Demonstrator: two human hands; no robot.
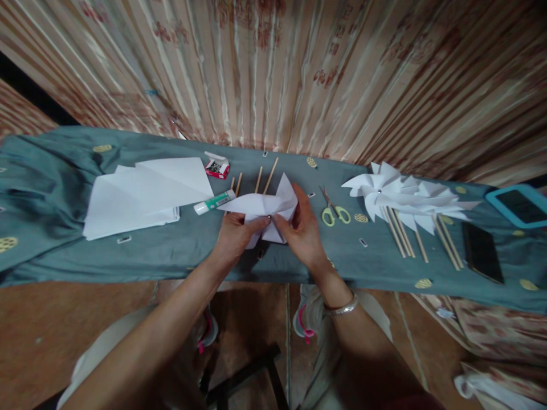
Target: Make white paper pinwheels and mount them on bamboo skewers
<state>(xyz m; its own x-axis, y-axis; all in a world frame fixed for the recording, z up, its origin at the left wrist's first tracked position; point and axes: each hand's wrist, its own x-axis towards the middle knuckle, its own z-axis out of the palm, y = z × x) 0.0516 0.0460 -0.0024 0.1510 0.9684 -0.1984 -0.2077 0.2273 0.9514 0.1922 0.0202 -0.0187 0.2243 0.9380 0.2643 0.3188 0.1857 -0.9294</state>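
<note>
A white paper pinwheel (267,204) with folded blades is held between my two hands above the middle of the table. My left hand (234,232) grips its left side, thumb reaching toward the centre. My right hand (302,228) wraps its right side, with the thumb close to a small dark pin (269,216) at the centre. Several wooden sticks (270,175) lie just behind the paper, partly hidden by it. A glue stick (215,202) with a green label rests by the pinwheel's left tip.
Stacked white paper (141,193) lies left, near an open red box of pins (217,167). Yellow-green scissors (335,213) are on the right. Beyond them are several finished pinwheels (401,196) on sticks, a black phone (482,251) and a blue-framed device (521,205). A pleated curtain (273,74) hangs behind.
</note>
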